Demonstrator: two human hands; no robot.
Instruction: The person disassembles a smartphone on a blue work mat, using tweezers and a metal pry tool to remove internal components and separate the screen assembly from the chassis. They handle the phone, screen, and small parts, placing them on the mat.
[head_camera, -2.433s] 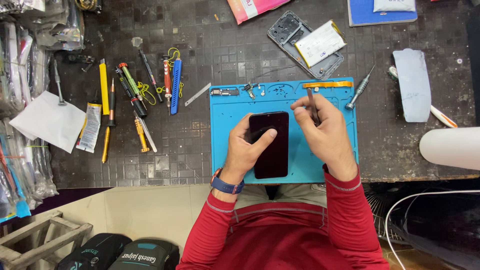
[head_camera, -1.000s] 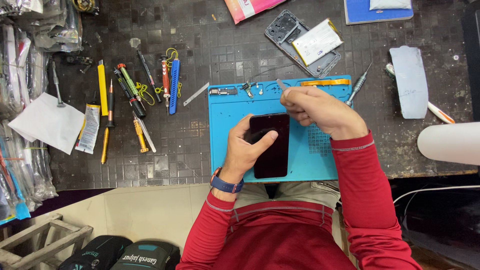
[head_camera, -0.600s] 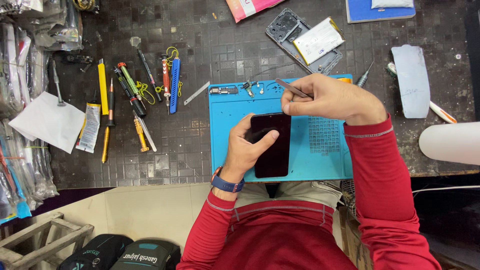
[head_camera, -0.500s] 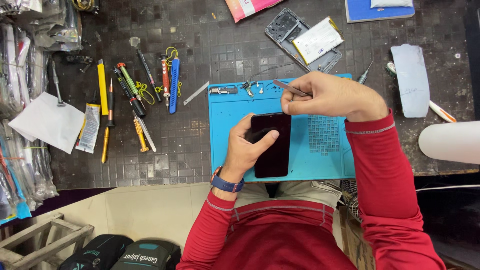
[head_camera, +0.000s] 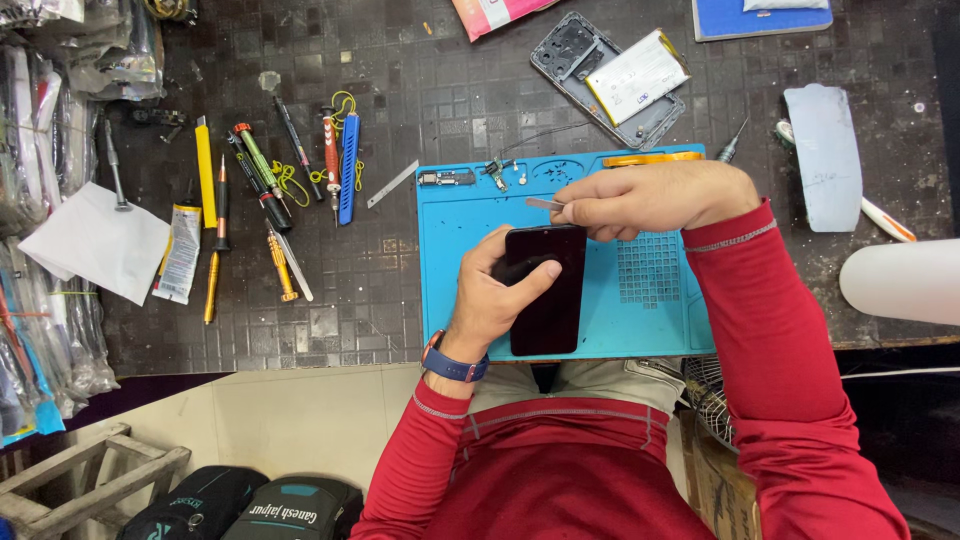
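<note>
A black phone (head_camera: 548, 290) lies screen-up on a blue work mat (head_camera: 450, 290) on the dark bench. My left hand (head_camera: 495, 300) grips its left edge, thumb resting across the glass. My right hand (head_camera: 650, 198) hovers just above the phone's top end, pinching thin metal tweezers (head_camera: 543, 203) whose tip points left over the mat. Small loose parts (head_camera: 493, 172) lie along the mat's upper trays.
Screwdrivers and pry tools (head_camera: 270, 190) lie in a row left of the mat. An opened phone back with a battery (head_camera: 615, 80) sits behind it, a pale phone panel (head_camera: 823, 155) to the right. Bagged parts (head_camera: 45, 200) crowd the left edge. A white lamp head (head_camera: 900, 282) juts in right.
My right hand moved from the mat's right side up and left to the phone's top end, turning the tweezers to point left. My left hand and the phone stayed put.
</note>
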